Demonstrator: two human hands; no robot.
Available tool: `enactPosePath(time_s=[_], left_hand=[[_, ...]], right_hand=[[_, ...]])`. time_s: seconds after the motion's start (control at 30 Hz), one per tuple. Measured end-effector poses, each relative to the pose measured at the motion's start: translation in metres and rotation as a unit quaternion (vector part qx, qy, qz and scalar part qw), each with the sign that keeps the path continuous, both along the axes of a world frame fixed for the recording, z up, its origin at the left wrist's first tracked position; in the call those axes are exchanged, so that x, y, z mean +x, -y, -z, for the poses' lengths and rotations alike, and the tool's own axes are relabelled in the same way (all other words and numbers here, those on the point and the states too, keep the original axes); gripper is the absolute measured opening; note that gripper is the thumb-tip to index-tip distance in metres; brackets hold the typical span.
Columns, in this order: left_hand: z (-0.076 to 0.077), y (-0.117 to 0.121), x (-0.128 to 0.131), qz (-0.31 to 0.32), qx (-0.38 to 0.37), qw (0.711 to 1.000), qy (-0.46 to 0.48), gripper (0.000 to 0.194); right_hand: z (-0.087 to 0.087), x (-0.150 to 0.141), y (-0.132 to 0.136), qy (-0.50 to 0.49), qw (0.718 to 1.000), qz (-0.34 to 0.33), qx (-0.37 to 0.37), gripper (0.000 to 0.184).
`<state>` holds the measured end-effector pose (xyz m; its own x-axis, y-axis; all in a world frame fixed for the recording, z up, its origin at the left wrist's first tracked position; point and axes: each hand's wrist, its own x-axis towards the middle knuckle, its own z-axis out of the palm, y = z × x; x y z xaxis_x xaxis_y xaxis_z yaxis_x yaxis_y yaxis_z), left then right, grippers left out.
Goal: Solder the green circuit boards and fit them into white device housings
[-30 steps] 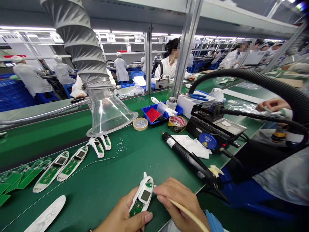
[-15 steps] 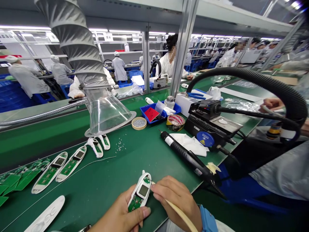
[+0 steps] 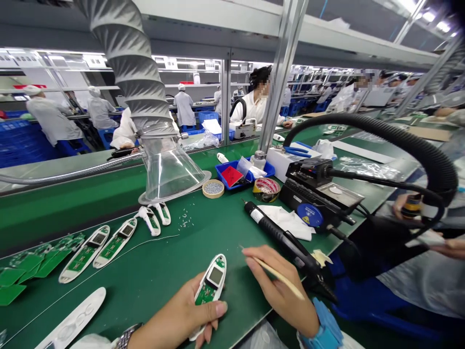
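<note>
My left hand [image 3: 174,312] is shut around a white handheld electronic device [image 3: 210,286], with its small LCD screen and green circuit board facing up. My right hand [image 3: 281,291] grips a thin pale wooden stick [image 3: 278,276], whose tip points up and left. That tip sits apart from the device, over the green mat [image 3: 152,276]. To the right of my right hand lies a black electric screwdriver [image 3: 276,237]. Further left lie several similar open white devices [image 3: 84,247] and loose green circuit boards [image 3: 32,264].
A clear fume hood [image 3: 170,174] hangs over the mat beside a dish of screws [image 3: 213,188] and a blue tray [image 3: 232,174]. A soldering station [image 3: 316,189] with a black hose stands right. A co-worker's hand [image 3: 450,247] is at far right.
My right hand has moved right, away from the device, and the stick no longer touches it. The device stays in my left hand. The view has shifted slightly.
</note>
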<state>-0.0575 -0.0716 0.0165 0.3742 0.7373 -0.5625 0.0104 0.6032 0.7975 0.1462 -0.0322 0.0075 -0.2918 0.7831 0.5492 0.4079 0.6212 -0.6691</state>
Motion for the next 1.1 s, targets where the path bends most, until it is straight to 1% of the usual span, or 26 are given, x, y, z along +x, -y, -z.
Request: enactPosePath(time_s=[0.1, 0.2, 0.27, 0.37, 0.47, 0.7, 0.97, 1.1], left_hand=[[-0.002, -0.001, 0.0, -0.031, 0.003, 0.999, 0.04, 0.055], [-0.001, -0.003, -0.001, -0.059, -0.005, 0.995, 0.077, 0.055], [0.001, -0.004, -0.001, -0.068, -0.003, 0.993, 0.096, 0.055], [0.004, -0.004, -0.003, -0.067, 0.01, 0.991, 0.114, 0.053], [0.007, -0.004, -0.004, -0.067, 0.02, 0.99, 0.124, 0.051], [0.002, -0.006, -0.003, -0.07, 0.025, 0.988, 0.137, 0.048], [0.006, -0.006, -0.005, -0.063, 0.032, 0.985, 0.157, 0.041], [0.005, -0.006, -0.005, -0.064, 0.034, 0.985, 0.158, 0.042]], right_hand=[[0.008, 0.004, -0.023, 0.104, 0.994, 0.014, 0.031, 0.022], [0.021, 0.005, -0.043, 0.126, 0.991, 0.026, 0.045, 0.028], [0.028, 0.005, -0.049, 0.131, 0.989, 0.034, 0.052, 0.029], [0.031, 0.004, -0.049, 0.132, 0.989, 0.047, 0.056, 0.028], [0.029, 0.004, -0.046, 0.132, 0.988, 0.056, 0.051, 0.025], [0.025, 0.005, -0.046, 0.132, 0.989, 0.057, 0.033, 0.021], [0.025, 0.006, -0.045, 0.126, 0.99, 0.057, 0.026, 0.019], [0.025, 0.006, -0.045, 0.125, 0.99, 0.056, 0.026, 0.018]])
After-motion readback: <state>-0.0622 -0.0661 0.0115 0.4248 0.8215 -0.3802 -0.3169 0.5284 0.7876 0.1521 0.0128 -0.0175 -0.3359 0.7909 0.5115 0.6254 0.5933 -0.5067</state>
